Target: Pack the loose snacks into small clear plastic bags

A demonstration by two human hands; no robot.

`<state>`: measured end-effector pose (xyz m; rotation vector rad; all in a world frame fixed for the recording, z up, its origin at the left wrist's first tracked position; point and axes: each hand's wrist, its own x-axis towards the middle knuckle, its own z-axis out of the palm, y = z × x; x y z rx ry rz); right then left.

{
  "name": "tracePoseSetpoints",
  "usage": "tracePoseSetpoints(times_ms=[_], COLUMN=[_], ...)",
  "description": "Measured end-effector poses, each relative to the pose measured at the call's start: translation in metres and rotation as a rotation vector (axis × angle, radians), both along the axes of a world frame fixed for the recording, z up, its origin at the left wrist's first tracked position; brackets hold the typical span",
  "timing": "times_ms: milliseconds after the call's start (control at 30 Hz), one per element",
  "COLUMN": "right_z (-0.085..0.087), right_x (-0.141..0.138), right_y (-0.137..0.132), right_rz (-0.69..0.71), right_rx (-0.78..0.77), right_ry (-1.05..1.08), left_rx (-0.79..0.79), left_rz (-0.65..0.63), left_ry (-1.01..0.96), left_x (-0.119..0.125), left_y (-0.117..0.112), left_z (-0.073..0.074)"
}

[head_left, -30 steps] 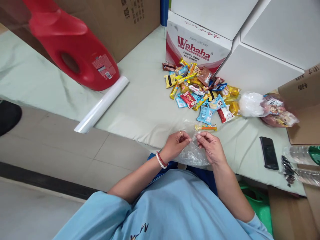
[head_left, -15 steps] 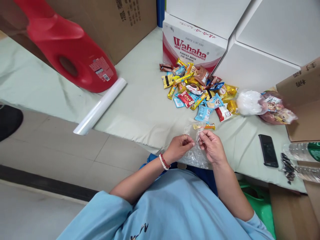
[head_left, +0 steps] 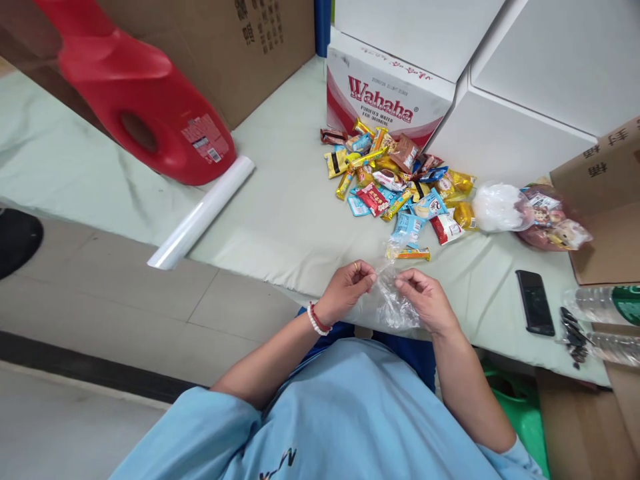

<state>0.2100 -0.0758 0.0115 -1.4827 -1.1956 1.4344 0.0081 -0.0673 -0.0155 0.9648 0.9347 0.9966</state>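
Between my two hands is a clear, crinkled plastic bag (head_left: 397, 303) at the table's front edge. My left hand (head_left: 347, 290), with a beaded bracelet at the wrist, pinches the bag's left side between thumb and fingers. On the other side my right hand (head_left: 425, 300) is closed in a pinch on the bag too. Just beyond the bag lies a yellow-orange wrapped snack bar (head_left: 413, 254), partly seen through the plastic. Farther back is a pile of small wrapped snacks (head_left: 387, 177) in yellow, blue, red and brown packets.
A Wahaba-style red and white carton (head_left: 385, 93) stands behind the snacks. At left are a red jug (head_left: 165, 113) and a white roll (head_left: 203, 213). To the right lie a bundle of clear bags (head_left: 501, 207), a phone (head_left: 535, 302) and plastic bottles (head_left: 597, 303).
My hands have moved apart, the left one shifting left and slightly up. The plastic bag is now stretched and gathered between them.
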Motion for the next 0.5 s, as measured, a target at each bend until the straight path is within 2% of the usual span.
tracePoseSetpoints(times_ms=[133, 233, 367, 500], right_z=[-0.006, -0.009, -0.010, -0.010], right_x=[0.013, 0.021, 0.018, -0.001], right_y=[0.005, 0.006, 0.004, 0.002], right_rz=[-0.278, -0.391, -0.404, -0.392], right_rx=[0.025, -0.007, -0.065, -0.031], right_ry=[0.108, 0.182, 0.234, 0.205], left_rx=[-0.045, -0.102, -0.168, -0.307], left_rz=[0.034, 0.092, 0.182, 0.169], left_ry=[-0.114, -0.197, -0.240, -0.207], left_x=[-0.017, -0.035, -0.053, -0.047], left_y=[0.001, 0.002, 0.004, 0.001], left_z=[-0.004, -0.009, -0.010, -0.005])
